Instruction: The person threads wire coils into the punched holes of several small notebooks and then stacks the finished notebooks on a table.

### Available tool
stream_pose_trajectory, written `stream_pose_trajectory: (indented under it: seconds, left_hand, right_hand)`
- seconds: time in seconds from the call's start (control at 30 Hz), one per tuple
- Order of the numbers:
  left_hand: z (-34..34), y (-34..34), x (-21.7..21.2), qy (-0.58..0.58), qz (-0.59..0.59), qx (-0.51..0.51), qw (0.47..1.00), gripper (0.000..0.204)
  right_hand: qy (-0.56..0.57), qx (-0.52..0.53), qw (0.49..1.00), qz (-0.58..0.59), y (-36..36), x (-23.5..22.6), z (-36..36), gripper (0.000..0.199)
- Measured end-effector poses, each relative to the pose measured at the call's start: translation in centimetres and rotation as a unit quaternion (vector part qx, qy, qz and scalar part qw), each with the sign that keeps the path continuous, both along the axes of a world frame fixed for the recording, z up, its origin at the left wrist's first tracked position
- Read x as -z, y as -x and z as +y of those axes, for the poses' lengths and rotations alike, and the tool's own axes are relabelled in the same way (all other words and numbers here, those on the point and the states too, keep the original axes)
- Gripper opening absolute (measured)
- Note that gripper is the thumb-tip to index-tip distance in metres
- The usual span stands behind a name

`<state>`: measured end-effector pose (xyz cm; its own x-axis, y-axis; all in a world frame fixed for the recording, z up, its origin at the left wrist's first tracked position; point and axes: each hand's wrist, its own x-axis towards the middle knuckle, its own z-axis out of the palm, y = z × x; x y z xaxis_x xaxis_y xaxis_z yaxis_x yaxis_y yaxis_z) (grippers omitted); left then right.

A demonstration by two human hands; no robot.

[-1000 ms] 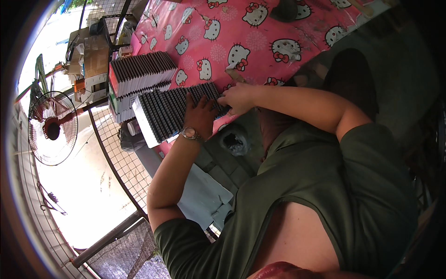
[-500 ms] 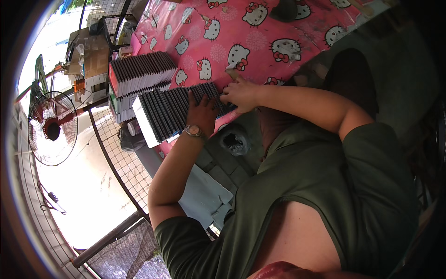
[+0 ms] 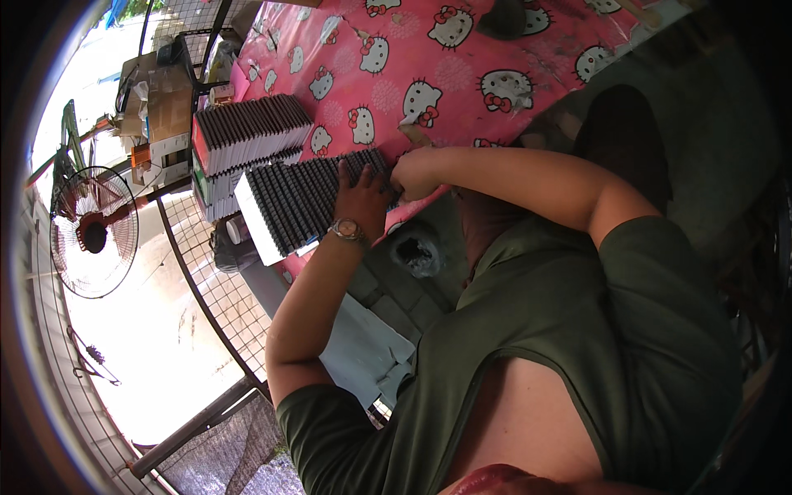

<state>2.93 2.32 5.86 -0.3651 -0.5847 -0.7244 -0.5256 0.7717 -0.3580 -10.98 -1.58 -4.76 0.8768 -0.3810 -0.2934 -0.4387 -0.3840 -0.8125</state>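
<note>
A stack of black spiral-bound notebooks lies on the near left part of the table, its bindings facing up and a white cover at its left end. My left hand, with a watch at the wrist, rests on the right part of the stack, fingers spread across the bindings. At the stack's right end my right hand is closed, its fingertips turned in toward the notebooks and mostly hidden. A tan, flat-looking piece sticks out just beyond the right knuckles; whether I hold it cannot be seen.
A pink table cover with cartoon cat faces spreads ahead. More notebooks are stacked behind mine. A dark object lies on the far side. A fan and cardboard boxes stand left. A plastic bag is below the table edge.
My right hand has turned and its fingers have curled in closer to the stack's right end. My left hand has shifted slightly right and stays on the bindings.
</note>
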Motion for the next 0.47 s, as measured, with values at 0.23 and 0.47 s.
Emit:
stream_pose_trajectory:
  seconds: [0.23,0.47]
  left_hand:
    - [-0.2,-0.9,0.5,0.001,-0.009,0.008,1.000,0.043]
    - [-0.2,-0.4,0.3,0.006,-0.013,0.008,1.000,0.041]
  right_hand:
    - [0.227,0.040,0.972,-0.054,1.3,1.6,1.4,0.051]
    - [0.226,0.065,0.968,-0.085,0.8,2.3,1.9,0.053]
